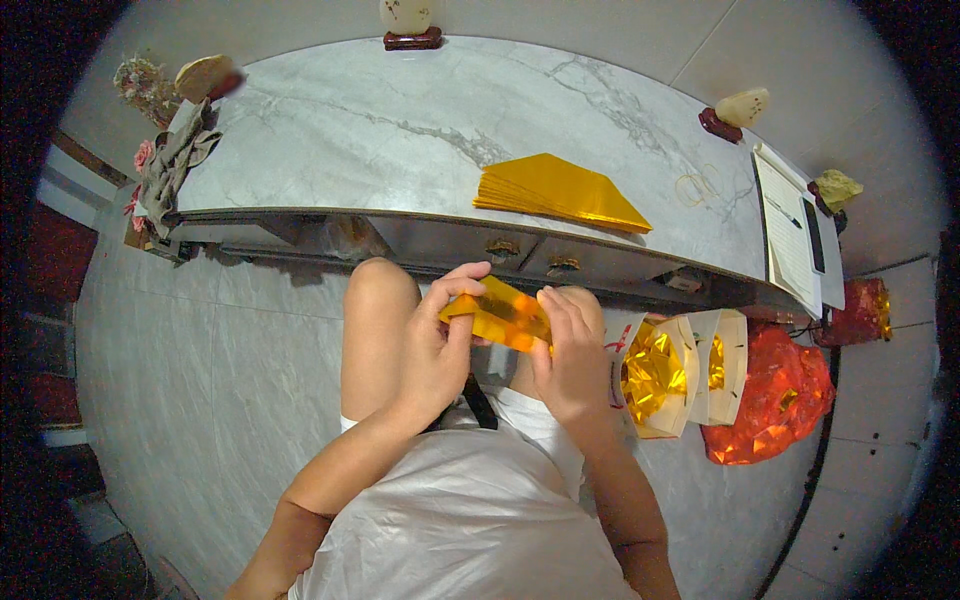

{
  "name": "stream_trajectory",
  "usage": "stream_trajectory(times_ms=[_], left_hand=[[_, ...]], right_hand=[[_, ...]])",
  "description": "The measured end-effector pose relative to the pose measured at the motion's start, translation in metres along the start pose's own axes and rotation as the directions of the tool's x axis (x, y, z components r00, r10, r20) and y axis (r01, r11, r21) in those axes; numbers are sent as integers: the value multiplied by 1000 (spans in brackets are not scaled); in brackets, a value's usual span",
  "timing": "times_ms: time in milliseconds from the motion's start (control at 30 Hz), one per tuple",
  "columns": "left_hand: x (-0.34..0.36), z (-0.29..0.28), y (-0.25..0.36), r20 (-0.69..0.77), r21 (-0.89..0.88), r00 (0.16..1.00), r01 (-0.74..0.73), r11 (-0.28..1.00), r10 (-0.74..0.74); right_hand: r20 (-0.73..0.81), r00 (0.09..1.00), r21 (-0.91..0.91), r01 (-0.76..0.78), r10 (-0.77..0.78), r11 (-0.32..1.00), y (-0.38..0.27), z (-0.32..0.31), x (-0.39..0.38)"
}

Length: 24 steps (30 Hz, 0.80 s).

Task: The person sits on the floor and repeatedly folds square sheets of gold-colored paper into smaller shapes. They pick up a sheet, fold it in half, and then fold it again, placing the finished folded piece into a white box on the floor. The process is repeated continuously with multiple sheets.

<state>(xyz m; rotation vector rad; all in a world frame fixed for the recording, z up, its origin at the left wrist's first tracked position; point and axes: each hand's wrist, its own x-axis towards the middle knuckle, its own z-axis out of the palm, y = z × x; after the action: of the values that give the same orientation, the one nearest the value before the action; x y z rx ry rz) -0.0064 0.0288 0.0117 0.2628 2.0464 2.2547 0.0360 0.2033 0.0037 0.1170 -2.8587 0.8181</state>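
Observation:
Between my two hands, above my lap, is a piece of shiny gold foil paper (503,314) that looks folded into a band. My left hand (440,325) grips its left end, with fingers above and thumb on the near side. On the right end, my right hand (570,338) pinches the paper between thumb and fingers. The underside of the paper and some fingertips are hidden. Ahead, near the marble-look tabletop's front edge, lies a fanned stack of gold foil sheets (560,190).
Right of my legs stand an open paper bag (690,410) of crumpled-looking gold foil pieces, a second bag (733,365), and a red plastic bag (770,395). The marble-look table (330,130) carries a notebook (788,235) with pen and phone, a grey cloth (178,165) and small stone ornaments.

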Motion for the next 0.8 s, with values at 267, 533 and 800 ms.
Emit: stream_trajectory(times_ms=[267,533,800], left_hand=[[7,-21,0,82,101,994,-79,992,71],[6,-28,8,177,157,975,-164,974,136],[3,-28,4,204,185,974,-139,973,101]], right_hand=[[4,1000,217,13,-14,976,17,-19,-8],[46,998,224,32,-43,974,17,-30,-7],[136,991,245,-36,2,969,15,-38,-14]])
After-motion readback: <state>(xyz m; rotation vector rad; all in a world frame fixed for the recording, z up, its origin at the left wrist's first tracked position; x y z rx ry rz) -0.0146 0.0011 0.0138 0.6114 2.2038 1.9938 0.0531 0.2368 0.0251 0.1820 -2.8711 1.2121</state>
